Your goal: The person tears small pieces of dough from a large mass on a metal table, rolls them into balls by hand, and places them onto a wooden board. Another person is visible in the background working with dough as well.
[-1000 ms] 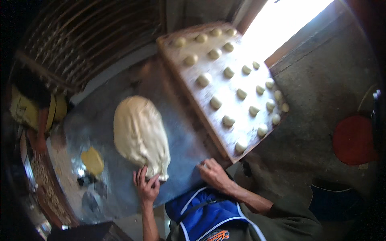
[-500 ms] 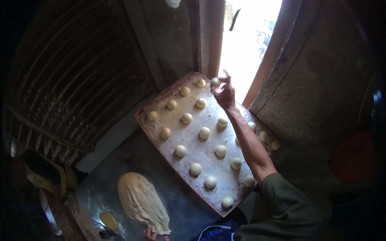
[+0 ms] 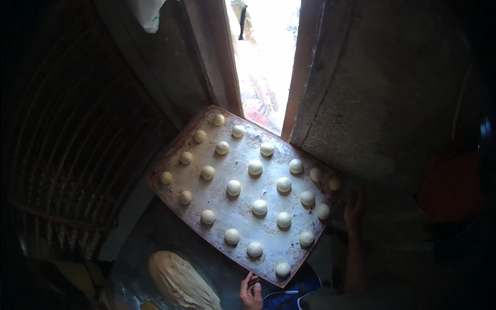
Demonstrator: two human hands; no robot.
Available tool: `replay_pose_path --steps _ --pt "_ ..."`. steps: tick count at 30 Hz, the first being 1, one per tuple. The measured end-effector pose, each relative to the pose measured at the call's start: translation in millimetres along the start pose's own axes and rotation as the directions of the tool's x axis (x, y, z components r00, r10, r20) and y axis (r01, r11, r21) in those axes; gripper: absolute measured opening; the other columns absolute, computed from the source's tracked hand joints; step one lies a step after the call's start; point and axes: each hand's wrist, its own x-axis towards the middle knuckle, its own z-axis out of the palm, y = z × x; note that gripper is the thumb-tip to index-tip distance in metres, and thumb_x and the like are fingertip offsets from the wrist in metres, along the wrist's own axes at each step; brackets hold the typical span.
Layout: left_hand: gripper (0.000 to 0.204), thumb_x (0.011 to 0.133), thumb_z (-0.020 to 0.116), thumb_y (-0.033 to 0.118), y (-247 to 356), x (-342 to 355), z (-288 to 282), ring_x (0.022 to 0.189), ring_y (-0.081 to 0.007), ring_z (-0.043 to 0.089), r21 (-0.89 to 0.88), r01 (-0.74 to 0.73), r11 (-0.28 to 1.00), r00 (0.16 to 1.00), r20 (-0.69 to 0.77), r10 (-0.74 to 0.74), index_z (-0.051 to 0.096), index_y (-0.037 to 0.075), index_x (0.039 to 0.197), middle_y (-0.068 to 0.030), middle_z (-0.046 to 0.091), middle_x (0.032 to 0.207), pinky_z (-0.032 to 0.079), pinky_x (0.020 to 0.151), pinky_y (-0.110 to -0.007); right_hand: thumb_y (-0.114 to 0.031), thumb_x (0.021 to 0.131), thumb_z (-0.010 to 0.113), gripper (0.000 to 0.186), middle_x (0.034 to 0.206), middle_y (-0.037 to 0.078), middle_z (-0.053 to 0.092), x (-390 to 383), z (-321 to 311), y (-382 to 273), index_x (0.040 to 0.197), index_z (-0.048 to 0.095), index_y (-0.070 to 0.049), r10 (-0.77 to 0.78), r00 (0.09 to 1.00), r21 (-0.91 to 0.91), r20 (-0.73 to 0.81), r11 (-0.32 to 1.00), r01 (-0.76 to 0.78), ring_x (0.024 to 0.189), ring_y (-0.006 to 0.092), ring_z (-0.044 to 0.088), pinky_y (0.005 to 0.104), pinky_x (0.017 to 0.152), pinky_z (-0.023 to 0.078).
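A floured board or tray (image 3: 217, 192), set at a slant, bears several pale round dough balls (image 3: 233, 187) in loose rows. My left hand (image 3: 251, 293) is at its near edge, close to the bottom corner, with loosely bent fingers spread a little and fingertips at the rim. In the dark just beyond the right corner, my right hand (image 3: 354, 206) reaches up beside the edge. Its fingers are too dim to make out. A long mass of dough (image 3: 182, 281) lies on the dark surface to the left of my left hand.
A bright doorway (image 3: 266, 67) opens beyond the far edge, framed by wooden posts. Slatted woven work (image 3: 62, 170) stands in shadow at the left. A round reddish thing (image 3: 449, 183) is at the right. Blue cloth (image 3: 297, 289) shows below the near corner.
My right hand has let go of a dough ball, now at the board's far edge, and has drawn back to the right corner. My left hand has moved from the dough mass to the near edge.
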Motion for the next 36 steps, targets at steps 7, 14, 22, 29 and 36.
replay_pose_path --steps 7,14,22,29,36 --pt "0.05 0.099 0.063 0.008 -13.7 2.0 -3.4 0.111 -0.0201 0.059 -0.064 0.039 0.997 0.999 -0.029 -0.041 0.045 -0.001 0.145 -0.0126 0.061 0.122 0.049 0.097 -0.032 -0.022 0.099 0.06 0.036 0.118 0.016 0.069 -8.4 17.1 -4.1 0.125 0.064 0.003 0.174 0.954 0.22 0.244 0.948 -0.23 0.11 0.026 0.065 0.0373 0.096 0.05" --pt "0.053 0.098 0.064 0.006 -15.8 5.4 5.4 0.106 -0.0173 0.057 -0.119 0.033 0.992 0.999 -0.014 -0.035 0.039 0.001 0.145 -0.0093 0.058 0.117 0.048 0.095 -0.03 -0.033 0.099 0.062 0.042 0.117 0.022 0.069 10.0 7.9 7.7 0.121 0.063 0.003 0.386 0.788 0.329 0.48 0.753 -0.569 0.108 0.0337 0.067 0.0421 0.092 0.051" --pt "0.038 0.098 0.065 0.009 -47.5 6.1 13.7 0.101 -0.0173 0.058 -0.104 0.11 0.989 0.993 -0.033 -0.114 0.046 0.002 0.131 -0.0091 0.059 0.111 0.05 0.088 -0.03 -0.033 0.099 0.062 0.042 0.115 0.023 0.069 22.4 11.7 24.9 0.122 0.064 0.002 0.317 0.75 0.279 0.581 0.787 -0.549 0.106 0.0358 0.067 0.0435 0.09 0.051" --pt "0.023 0.099 0.063 0.018 8.5 25.4 0.4 0.098 -0.032 0.063 0.436 0.082 0.896 0.996 0.002 -0.092 0.057 0.001 0.114 -0.0168 0.064 0.1 0.052 0.086 -0.04 -0.032 0.099 0.062 0.039 0.112 0.025 0.069 53.3 -22.3 -31.6 0.122 0.064 -0.001 0.118 0.768 -0.269 0.629 0.96 0.073 0.103 0.0385 0.068 0.0458 0.088 0.051" --pt "0.018 0.09 0.07 0.018 68.7 65.3 -32.6 0.079 -0.0331 0.066 0.575 -0.207 0.792 0.921 -0.158 0.355 0.063 0.004 0.084 -0.0117 0.068 0.086 0.05 0.074 -0.043 -0.019 0.092 0.069 0.027 0.105 0.018 0.062 89.4 164.2 -275.1 0.111 0.062 -0.001 -0.696 0.533 0.493 0.48 0.717 0.492 0.101 0.0351 0.061 0.0451 0.087 0.05"
